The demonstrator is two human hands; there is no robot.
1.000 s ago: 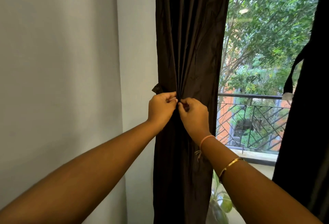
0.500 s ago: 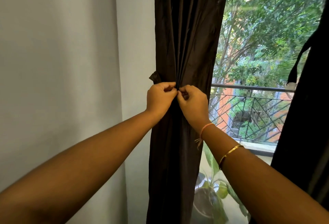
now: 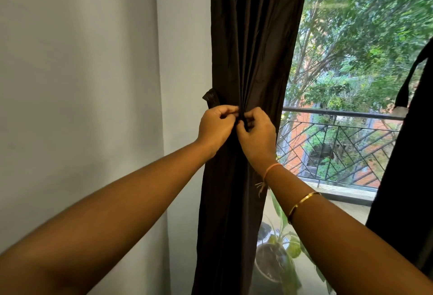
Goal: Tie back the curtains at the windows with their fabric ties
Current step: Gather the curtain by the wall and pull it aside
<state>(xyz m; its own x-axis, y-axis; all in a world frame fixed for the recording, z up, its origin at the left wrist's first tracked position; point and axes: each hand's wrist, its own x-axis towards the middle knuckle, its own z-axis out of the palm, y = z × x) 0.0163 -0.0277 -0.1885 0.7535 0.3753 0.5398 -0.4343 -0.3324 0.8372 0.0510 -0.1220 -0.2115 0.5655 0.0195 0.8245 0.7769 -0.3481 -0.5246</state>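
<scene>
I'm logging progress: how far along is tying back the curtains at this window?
Done: the left curtain is gathered into a narrow bundle. In hand: the left hand and right hand both pinch the fabric tie at the bundle's front; no finished fastening shows. Left: securing it, then perhaps the right curtain, mostly out of frame, so its state is unclear.

dark brown curtain point(image 3: 253, 48), as i see it: hangs upright beside the wall, folds gathered to a narrow waist at mid-height. matching fabric tie point(image 3: 212, 100) wraps that waist, a stitched part jutting at the left edge. second dark curtain point(image 3: 407, 159) hangs far right.
</scene>
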